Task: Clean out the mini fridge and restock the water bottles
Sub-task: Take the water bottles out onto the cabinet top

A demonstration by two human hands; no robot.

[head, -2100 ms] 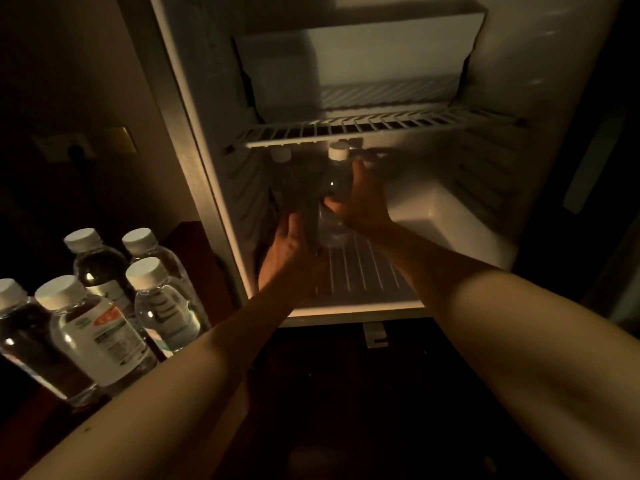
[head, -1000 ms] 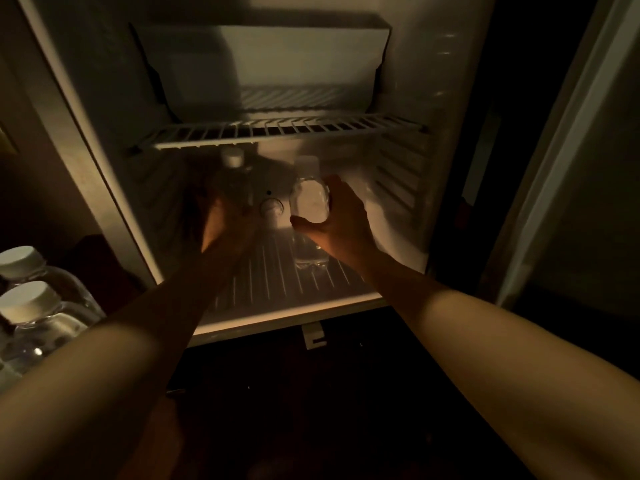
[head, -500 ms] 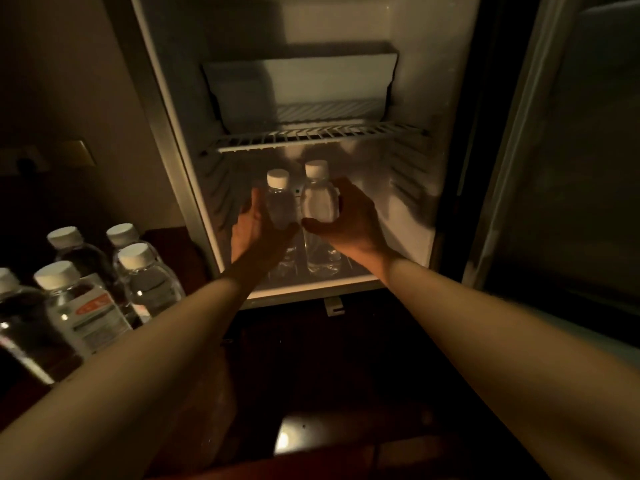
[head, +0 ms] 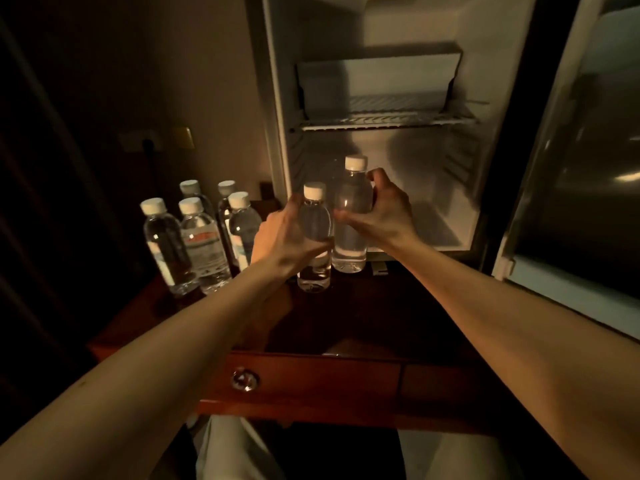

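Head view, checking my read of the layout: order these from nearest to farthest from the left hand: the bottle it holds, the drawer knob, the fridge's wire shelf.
1. Bottle it holds, in the left hand.
2. Drawer knob, below, on the desk front.
3. Wire shelf, up inside the fridge.

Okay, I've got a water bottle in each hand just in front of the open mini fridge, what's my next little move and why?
Probably set both down on the wooden tabletop beside the bottle group. Your left hand grips one bottle, your right hand grips the other bottle, both already out past the fridge sill, and nothing shows inside it, so it looks ready for cleaning.
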